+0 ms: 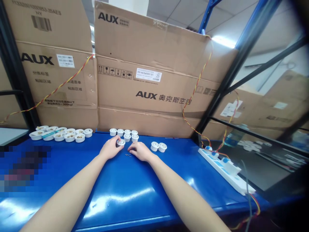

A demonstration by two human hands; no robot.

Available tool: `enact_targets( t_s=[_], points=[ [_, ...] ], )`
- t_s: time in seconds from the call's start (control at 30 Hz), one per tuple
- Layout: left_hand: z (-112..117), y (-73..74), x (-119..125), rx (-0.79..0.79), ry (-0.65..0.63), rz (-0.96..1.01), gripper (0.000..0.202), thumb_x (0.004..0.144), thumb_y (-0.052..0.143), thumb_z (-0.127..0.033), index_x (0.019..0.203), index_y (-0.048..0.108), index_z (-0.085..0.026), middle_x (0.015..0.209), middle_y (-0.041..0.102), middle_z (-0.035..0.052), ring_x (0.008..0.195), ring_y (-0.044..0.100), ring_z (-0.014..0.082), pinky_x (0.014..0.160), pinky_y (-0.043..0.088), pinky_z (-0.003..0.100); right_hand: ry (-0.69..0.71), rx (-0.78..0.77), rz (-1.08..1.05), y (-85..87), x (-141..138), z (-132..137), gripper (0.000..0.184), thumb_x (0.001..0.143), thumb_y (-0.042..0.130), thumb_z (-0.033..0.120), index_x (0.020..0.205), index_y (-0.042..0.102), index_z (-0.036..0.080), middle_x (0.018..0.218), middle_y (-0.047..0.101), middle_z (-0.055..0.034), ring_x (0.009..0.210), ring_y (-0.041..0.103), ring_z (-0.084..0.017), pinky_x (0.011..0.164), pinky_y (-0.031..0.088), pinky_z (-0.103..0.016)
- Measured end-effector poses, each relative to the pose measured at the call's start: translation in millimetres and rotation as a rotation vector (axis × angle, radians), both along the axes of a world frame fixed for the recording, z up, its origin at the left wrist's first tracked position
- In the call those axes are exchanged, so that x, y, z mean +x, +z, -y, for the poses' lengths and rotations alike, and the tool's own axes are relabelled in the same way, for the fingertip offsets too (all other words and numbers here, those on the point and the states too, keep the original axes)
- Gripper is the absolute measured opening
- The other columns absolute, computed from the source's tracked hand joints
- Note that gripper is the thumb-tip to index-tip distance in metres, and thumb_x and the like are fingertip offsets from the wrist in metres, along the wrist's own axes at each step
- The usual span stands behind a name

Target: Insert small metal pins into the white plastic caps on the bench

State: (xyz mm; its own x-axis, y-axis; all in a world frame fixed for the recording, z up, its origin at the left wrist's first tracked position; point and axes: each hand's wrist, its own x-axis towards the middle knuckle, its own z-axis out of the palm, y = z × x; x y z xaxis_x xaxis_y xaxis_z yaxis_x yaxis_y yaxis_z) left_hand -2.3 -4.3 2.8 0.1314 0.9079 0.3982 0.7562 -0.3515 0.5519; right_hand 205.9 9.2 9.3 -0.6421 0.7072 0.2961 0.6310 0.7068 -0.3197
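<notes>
Our left hand (110, 148) clasps a small white cup (121, 142), while our half-open right hand (140, 151) rests empty by tiny metal pins (127, 155), within easy reach.

Stacked AUX cartons (154, 90) rise behind a blue workbench (120, 199).

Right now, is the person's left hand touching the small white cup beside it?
Touching. The head view shows the left hand with its fingers curled around the small white cup.

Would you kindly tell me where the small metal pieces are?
In the head view, the small metal pieces lie on the blue bench between the left hand and right hand, just in front of the white cup the left hand holds.
</notes>
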Motion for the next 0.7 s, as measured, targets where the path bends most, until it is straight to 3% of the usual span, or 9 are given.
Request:
enact_targets(
  t_s=[0.27,0.7],
  points=[
    [0.9,0.3,-1.0,-0.015,-0.008,-0.01,0.023,0.076,0.06,-0.036,0.096,0.053,-0.025,0.087,0.066,0.0009,0.08,0.062,0.0216,0.065,0.041,0.027,-0.089,-0.065,-0.028,-1.9,3.3,-2.4,0.017,0.08,0.062,0.021,0.094,0.072,0.023,0.09,0.072,-0.0016,0.082,0.065,-0.016,0.077,0.046,-0.026],
    [-2.0,-4.0,-2.2,0.008,-0.035,-0.012,0.028,0.075,0.061,-0.037,0.1,0.054,-0.027,0.099,0.067,0.0017,0.09,0.063,0.0233,0.075,0.045,0.03,-0.073,-0.007,0.093,1.5,3.1,-0.1,0.011,0.085,0.058,0.021,0.09,0.068,0.021,0.092,0.067,-0.0039,0.083,0.06,-0.017,0.074,0.04,-0.026]
  ],
)
